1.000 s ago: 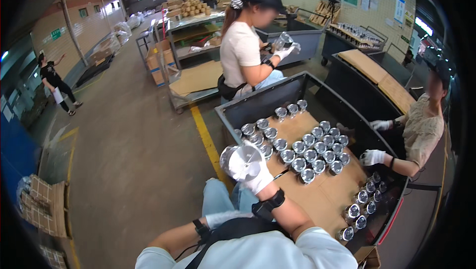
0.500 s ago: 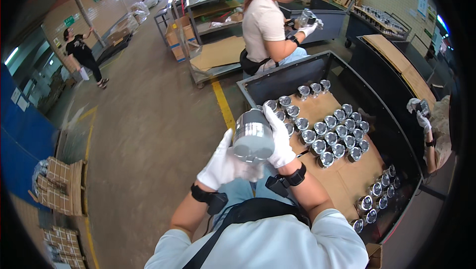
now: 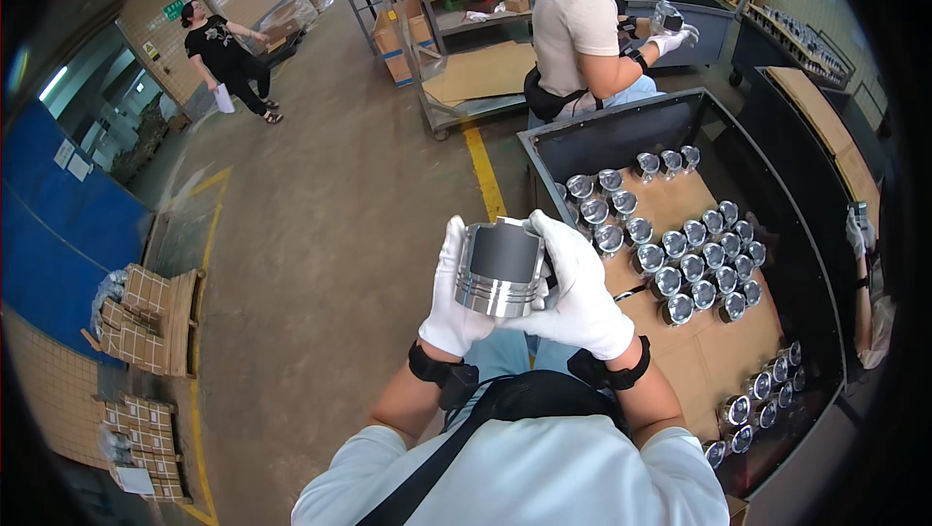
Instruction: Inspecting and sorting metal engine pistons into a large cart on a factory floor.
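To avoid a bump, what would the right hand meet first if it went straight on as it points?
Probably the piston, as the right hand seems to rest against it. Exact depth is unclear.

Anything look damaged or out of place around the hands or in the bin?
Only a thin dark strip on the cardboard in the bin stands out: it is unlike the pistons around it, and too small to identify. The metal piston between the left hand and right hand shows no visible damage.

The piston [image 3: 499, 270] is glossy metal (matt where dark grey).
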A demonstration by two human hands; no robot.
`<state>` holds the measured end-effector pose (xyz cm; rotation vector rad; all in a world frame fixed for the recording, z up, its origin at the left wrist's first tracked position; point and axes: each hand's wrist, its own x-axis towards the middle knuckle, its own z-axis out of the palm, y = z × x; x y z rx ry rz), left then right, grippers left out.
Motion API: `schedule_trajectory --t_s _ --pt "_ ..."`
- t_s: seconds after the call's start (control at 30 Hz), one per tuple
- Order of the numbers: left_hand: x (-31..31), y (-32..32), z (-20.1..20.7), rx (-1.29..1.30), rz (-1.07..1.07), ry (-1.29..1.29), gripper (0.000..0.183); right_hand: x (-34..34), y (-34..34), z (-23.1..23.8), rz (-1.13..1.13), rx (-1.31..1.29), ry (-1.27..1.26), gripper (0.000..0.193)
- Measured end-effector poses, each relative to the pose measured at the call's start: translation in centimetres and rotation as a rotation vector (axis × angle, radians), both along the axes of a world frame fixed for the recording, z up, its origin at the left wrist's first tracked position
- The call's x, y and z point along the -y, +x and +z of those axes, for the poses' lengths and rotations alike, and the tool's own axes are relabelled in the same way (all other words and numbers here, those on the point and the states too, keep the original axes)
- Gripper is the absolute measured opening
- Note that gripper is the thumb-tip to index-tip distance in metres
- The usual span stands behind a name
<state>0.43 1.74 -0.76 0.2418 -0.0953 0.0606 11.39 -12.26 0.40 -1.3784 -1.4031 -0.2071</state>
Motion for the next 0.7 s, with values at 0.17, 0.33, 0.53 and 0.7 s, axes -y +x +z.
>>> schedule_trajectory --t_s 0.17,0.33,0.53,0.7 --pt "0.2 -1.1 0.6 -0.273 0.222 0.148 0.064 -0.2 -0.2 -0.7 -0.074 -0.049 -0.127 0.093" --pt "-0.2 -1.8 -0.2 -0.286 0.316 0.188 0.055 -0.4 -0.4 -1.0 -0.038 -0.123 -0.137 0.092" --pt "-0.4 -2.2 -0.4 -0.333 0.319 0.22 0.054 -0.7 -0.5 -1.2 -0.013 -0.141 -0.117 0.093" --pt "0.0 -2.1 0.1 -0.356 0.374 0.248 0.054 -0.8 -0.7 -1.4 -0.02 -0.168 -0.145 0.096"
